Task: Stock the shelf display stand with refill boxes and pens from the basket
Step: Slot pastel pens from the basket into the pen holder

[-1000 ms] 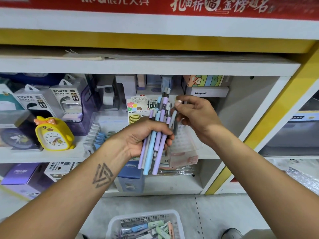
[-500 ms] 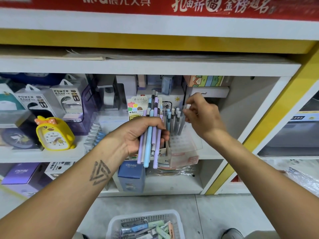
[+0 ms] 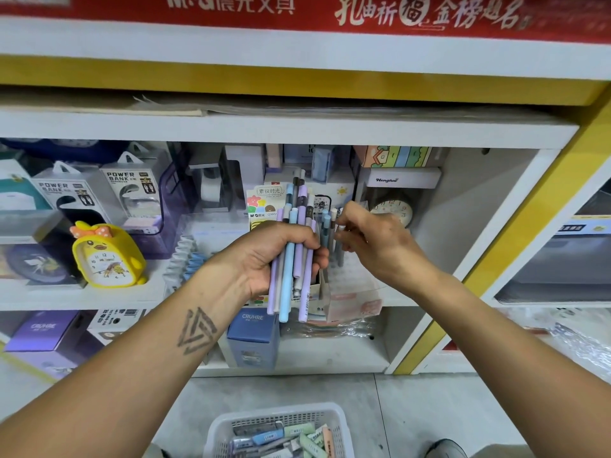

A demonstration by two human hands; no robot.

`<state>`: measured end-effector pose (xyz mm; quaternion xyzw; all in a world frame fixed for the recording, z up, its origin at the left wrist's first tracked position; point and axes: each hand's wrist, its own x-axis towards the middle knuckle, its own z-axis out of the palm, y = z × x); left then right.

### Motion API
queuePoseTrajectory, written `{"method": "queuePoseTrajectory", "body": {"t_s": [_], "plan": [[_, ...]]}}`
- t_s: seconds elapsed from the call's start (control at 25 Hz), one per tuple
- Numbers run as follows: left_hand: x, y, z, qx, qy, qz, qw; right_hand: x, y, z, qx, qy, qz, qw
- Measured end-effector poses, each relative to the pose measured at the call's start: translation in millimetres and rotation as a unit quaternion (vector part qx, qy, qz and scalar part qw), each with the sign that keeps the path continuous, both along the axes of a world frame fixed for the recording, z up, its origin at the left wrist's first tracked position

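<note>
— What's nearest you?

— The white mesh basket (image 3: 218, 431) at bottom centre, refill boxes (image 3: 299, 431) loose inside. Above it, mid-frame, my left hand (image 3: 264, 256) wraps a fistful of smooth pastel pens (image 3: 287, 259), kept upright for picking.

— And the right hand?

— My right hand (image 3: 373, 239) pinches one pen's top, over the clear slotted stand (image 3: 347, 282) on the shelf (image 3: 99, 299).

The white shelf (image 3: 99, 300) carries a yellow clock (image 3: 107, 259), power-bank boxes (image 3: 132, 193) and what looks like a clear pen stand (image 3: 344, 279); a basket (image 3: 277, 421) sits on the floor (image 3: 413, 408).
</note>
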<state>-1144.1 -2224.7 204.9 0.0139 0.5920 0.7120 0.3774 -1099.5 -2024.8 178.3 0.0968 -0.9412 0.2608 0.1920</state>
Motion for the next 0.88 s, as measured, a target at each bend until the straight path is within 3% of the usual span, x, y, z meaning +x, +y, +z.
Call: {"method": "queuePoseTrajectory", "body": {"t_s": [0.12, 0.24, 0.28, 0.36, 0.44, 0.72, 0.88], "plan": [[1, 0, 0, 0.009, 0.002, -0.007, 1.000, -2, 3, -1, -0.005, 0.004, -0.026, 1.000], [3, 0, 0, 0.018, 0.010, -0.025, 0.999, -4, 2, 5, 0.057, 0.030, -0.071, 0.995], [3, 1, -1, 0.020, 0.014, -0.033, 0.999, -4, -1, 9, 0.016, 0.036, -0.075, 0.996], [5, 2, 0, 0.021, 0.025, -0.045, 0.998, -3, -9, 19, -0.178, -0.004, -0.046, 0.983], [5, 3, 0, 0.024, 0.037, -0.055, 0.998, -1, -14, 27, -0.343, -0.109, 0.019, 0.933], [8, 5, 3, 0.049, 0.043, -0.071, 0.995, 3, -8, 28, -0.432, -0.222, 0.038, 0.873], [5, 6, 3, 0.071, 0.004, -0.043, 0.997, -2, -3, 35, -0.575, -0.139, -0.027, 0.806]]}}
